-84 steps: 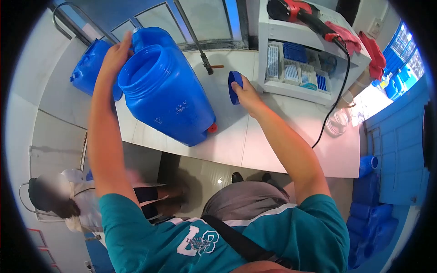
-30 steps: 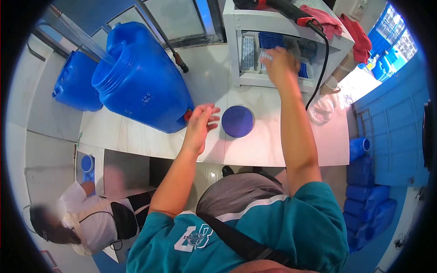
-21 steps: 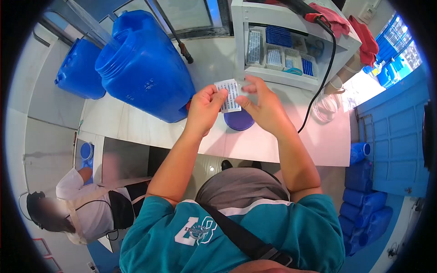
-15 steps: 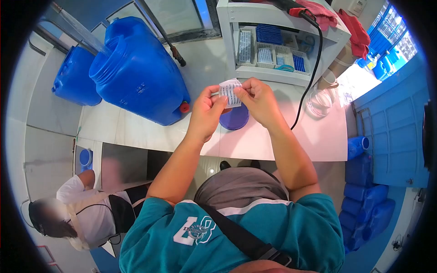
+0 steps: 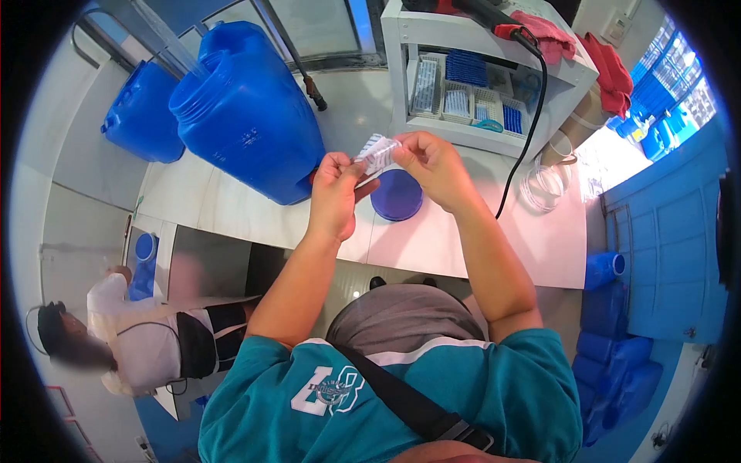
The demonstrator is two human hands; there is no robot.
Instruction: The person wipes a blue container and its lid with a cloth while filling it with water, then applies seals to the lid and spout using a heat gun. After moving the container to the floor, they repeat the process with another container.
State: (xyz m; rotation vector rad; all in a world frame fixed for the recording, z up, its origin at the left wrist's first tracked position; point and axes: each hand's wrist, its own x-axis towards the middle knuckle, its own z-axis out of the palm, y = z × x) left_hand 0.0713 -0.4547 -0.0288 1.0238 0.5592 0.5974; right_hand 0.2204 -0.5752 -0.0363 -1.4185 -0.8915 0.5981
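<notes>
A small printed paper slip [image 5: 377, 153], white with rows of dark marks, is held up over the counter between both hands. My left hand [image 5: 336, 193] pinches its left edge between thumb and fingers. At the right edge, the thumb and fingers of my right hand [image 5: 434, 166] are closed on it. The slip is tilted and bent, and its print is too blurred to read. Just below the hands, a round blue lid [image 5: 397, 196] lies on the white counter [image 5: 478, 235]. A large blue water container [image 5: 247, 127] stands left of my left hand.
A white shelf [image 5: 494, 139] at the back holds baskets of small packets [image 5: 466, 69]. A black cord [image 5: 531, 139] hangs from a heat-gun-like tool [image 5: 494, 19] onto the counter. Coiled clear strip [image 5: 544, 189] lies at right. Another person [image 5: 147, 332] is at lower left beside a blue container [image 5: 144, 266].
The slip has turned from facing me to a tilted, bent position. My left hand has moved slightly left and down. More of the blue lid shows. The other person has shifted left.
</notes>
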